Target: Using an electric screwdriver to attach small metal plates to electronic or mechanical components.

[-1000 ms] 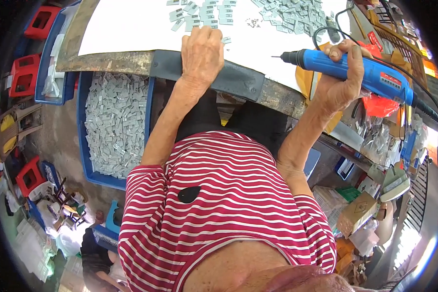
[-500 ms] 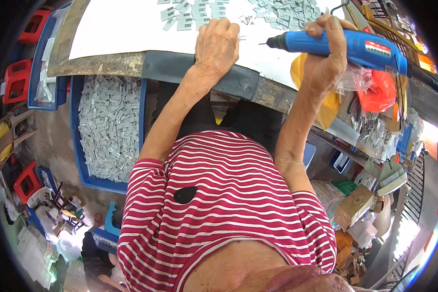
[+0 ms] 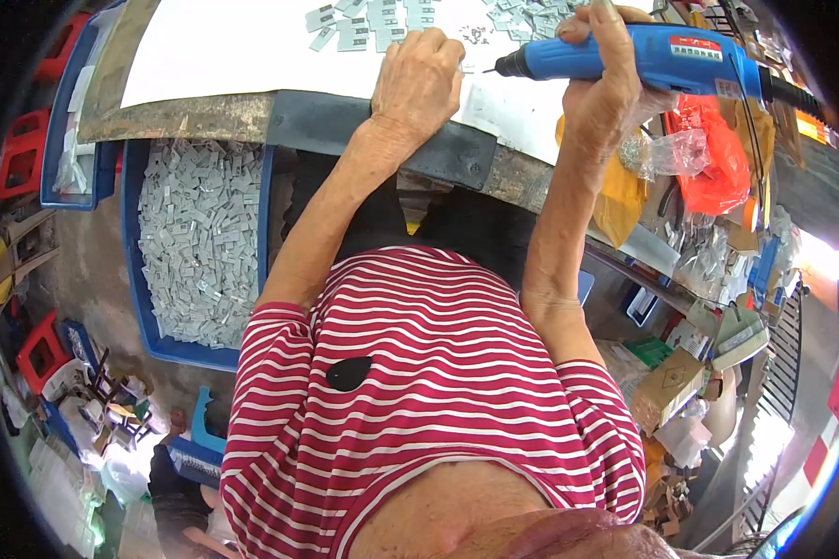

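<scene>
My right hand (image 3: 608, 98) is wrapped round a blue electric screwdriver (image 3: 667, 58), held almost level with its thin bit pointing left. The bit's tip is close to the fingers of my left hand (image 3: 418, 82), which rests on the white table covering with its fingers curled down and closed. A sliver of a small grey piece shows beside those fingertips; what they grip is mostly hidden. Rows of flat grey plates (image 3: 354, 34) lie beyond my left hand. Tiny dark screws (image 3: 476, 34) form a little heap nearby, beside a pile of loose grey plates (image 3: 529, 17).
Below the table edge on the left, a blue bin (image 3: 196, 349) holds many grey pieces. A dark strip (image 3: 322, 123) covers the table's near edge. Red plastic bags (image 3: 708, 172) and a yellow bag (image 3: 620, 200) are on the right. A black cable (image 3: 792, 93) trails from the screwdriver.
The screwdriver and my right hand have moved left and slightly up, bringing the bit nearer my left hand. My left hand stays closed in nearly the same place.
</scene>
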Motion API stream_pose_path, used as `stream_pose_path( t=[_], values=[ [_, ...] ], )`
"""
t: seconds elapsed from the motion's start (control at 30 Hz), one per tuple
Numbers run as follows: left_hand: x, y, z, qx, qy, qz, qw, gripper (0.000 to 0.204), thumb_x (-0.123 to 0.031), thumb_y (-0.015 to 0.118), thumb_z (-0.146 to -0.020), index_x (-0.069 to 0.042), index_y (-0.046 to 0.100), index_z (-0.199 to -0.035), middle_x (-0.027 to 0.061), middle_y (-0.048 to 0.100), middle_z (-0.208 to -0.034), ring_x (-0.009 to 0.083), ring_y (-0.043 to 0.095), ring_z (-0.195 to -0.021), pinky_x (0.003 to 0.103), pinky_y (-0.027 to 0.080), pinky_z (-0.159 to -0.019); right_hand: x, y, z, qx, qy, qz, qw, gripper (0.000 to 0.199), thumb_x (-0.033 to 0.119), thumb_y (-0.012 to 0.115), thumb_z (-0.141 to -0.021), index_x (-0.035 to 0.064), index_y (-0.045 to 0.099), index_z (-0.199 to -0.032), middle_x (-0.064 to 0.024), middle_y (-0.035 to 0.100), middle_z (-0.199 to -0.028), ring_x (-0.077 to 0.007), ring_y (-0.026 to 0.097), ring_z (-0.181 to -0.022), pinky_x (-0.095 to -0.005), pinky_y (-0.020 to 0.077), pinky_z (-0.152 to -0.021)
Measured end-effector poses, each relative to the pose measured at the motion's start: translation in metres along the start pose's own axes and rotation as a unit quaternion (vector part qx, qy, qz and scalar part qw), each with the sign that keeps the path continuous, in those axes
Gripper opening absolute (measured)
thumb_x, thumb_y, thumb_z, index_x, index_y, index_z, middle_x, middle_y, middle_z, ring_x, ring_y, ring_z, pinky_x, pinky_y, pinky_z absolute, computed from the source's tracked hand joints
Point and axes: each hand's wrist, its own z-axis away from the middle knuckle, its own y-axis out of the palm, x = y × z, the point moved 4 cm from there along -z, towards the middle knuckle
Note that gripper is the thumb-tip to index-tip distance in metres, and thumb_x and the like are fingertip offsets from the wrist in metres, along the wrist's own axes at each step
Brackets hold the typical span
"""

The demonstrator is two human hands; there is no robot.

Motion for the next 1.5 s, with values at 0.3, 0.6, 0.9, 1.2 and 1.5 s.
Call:
stream_pose_path(
  t=[0.3,0.6,0.9,1.2,1.5],
  values=[
    [-0.001,0.0,0.0,-0.001,-0.005,0.003,1.0,0.017,-0.01,0.064,-0.069,-0.005,0.06,-0.085,0.0092,0.055,-0.085,0.0257,0.053,-0.085,0.037,0.042,-0.073,-0.008,0.01,0.002,-0.004,0.065,-0.209,0.976,0.016,0.001,0.064,-0.075,0.0,0.054,-0.087,-0.0073,0.056,-0.064,-0.0152,0.056,-0.056,-0.0277,0.046,-0.057],
    [0.0,0.002,-0.002,0.014,-0.016,-0.002,1.0,0.016,-0.01,0.064,-0.07,-0.005,0.06,-0.085,0.0088,0.055,-0.085,0.0249,0.054,-0.084,0.037,0.042,-0.073,-0.003,0.011,-0.003,-0.013,0.002,0.05,0.999,0.017,0.002,0.067,-0.073,-0.0008,0.055,-0.085,-0.0085,0.057,-0.063,-0.0156,0.057,-0.054,-0.0277,0.0468,-0.056],
    [0.0,0.001,-0.004,0.038,-0.033,0.019,0.999,0.013,-0.007,0.063,-0.071,-0.003,0.06,-0.084,0.0111,0.056,-0.082,0.0265,0.056,-0.081,0.037,0.044,-0.074,0.002,0.026,0.001,0.018,0.05,-0.091,0.994,0.016,0.003,0.066,-0.072,-0.0015,0.055,-0.084,-0.0077,0.058,-0.063,-0.0145,0.057,-0.053,-0.0271,0.0472,-0.053],
    [-0.001,-0.001,-0.005,0.031,-0.045,0.034,0.998,0.01,-0.004,0.064,-0.07,0.0,0.061,-0.079,0.0137,0.057,-0.078,0.0285,0.058,-0.079,0.037,0.046,-0.074,-0.001,0.029,0.0,0.025,0.011,0.054,0.998,0.014,0.002,0.066,-0.071,-0.0007,0.056,-0.08,-0.007,0.058,-0.064,-0.0138,0.057,-0.053,-0.0258,0.0477,-0.052],
    [0.002,0.004,-0.005,0.029,-0.042,0.048,0.998,0.012,-0.004,0.063,-0.072,-0.002,0.056,-0.082,0.013,0.053,-0.08,0.0297,0.056,-0.076,0.039,0.046,-0.069,-0.01,0.026,-0.004,0.016,0.018,0.111,0.994,0.014,0.003,0.066,-0.07,-0.0002,0.057,-0.08,-0.0064,0.058,-0.064,-0.013,0.057,-0.052,-0.0246,0.0477,-0.051]
  ],
)
